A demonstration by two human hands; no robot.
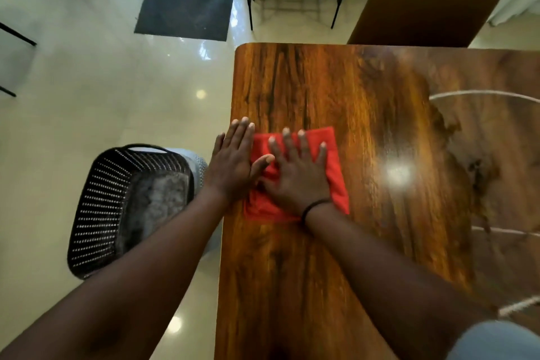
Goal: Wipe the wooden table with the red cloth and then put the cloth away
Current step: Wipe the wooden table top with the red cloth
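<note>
Wiping in hand: your right hand presses the red cloth flat, fingers released; left hand spread on the worktop. Next, sweep the unwiped far side.

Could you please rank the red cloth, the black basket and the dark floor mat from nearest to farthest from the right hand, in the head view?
1. Red cloth: directly under the right hand.
2. Black basket: floor, left of table.
3. Dark floor mat: far upper left.
</note>
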